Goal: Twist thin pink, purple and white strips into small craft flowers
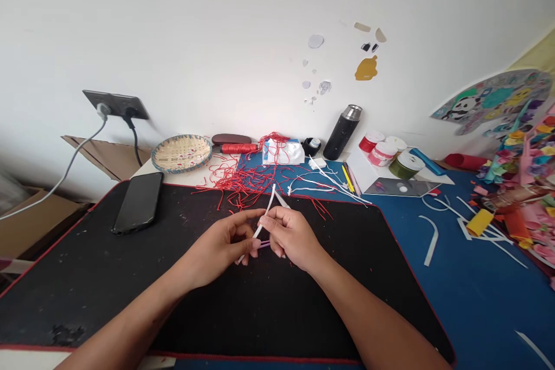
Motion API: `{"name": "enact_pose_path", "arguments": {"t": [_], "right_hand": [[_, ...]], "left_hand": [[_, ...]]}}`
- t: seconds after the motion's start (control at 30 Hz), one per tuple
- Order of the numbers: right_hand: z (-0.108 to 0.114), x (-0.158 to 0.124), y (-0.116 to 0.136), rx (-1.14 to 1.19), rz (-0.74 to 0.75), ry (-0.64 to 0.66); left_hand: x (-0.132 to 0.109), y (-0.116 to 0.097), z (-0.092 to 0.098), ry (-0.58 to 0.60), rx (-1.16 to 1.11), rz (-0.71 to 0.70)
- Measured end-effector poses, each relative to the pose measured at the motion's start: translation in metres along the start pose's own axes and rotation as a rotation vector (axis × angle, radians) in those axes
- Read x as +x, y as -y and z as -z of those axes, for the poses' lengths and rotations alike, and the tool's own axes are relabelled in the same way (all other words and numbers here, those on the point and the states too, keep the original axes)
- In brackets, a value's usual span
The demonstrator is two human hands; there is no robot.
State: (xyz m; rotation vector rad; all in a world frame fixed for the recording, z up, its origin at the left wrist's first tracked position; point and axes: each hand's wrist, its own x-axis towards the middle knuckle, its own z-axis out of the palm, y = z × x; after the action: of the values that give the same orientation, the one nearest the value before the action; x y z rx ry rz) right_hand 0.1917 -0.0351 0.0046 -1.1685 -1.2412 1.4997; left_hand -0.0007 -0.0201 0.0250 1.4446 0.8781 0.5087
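Observation:
A narrow white strip [269,201], perhaps paper, runs at a slant between my two hands above the black mat. My left hand [232,241] pinches its lower part between thumb and finger. Higher up, the thumb and bent fingers of my right hand [292,238] close on the same strip. A pale pointed piece [281,199], like a blade, sticks up behind the right fingers. Something thin and purple [265,244] shows in the gap between the hands. The fingers hide how these two pieces are held and whether they belong together.
Cut red cords [243,185] lie beyond the hands, near a red thread spool [239,148]. A phone [137,202] rests on the black mat [260,312] at left, below a woven basket [182,153]. A black flask [342,133], paint jars [406,163] and white strips [430,241] are rightward.

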Motion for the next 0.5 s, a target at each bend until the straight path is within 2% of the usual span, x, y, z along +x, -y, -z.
{"name": "enact_pose_path", "arguments": {"t": [0.3, 0.5], "right_hand": [[-0.0020, -0.0001, 0.0000, -0.039, 0.000, -0.021], [-0.0019, -0.0005, -0.0009, 0.067, 0.025, 0.038]], "left_hand": [[0.0010, -0.0062, -0.0048, -0.118, 0.017, -0.052], [0.0024, -0.0054, 0.0013, -0.067, -0.114, -0.007]]}}
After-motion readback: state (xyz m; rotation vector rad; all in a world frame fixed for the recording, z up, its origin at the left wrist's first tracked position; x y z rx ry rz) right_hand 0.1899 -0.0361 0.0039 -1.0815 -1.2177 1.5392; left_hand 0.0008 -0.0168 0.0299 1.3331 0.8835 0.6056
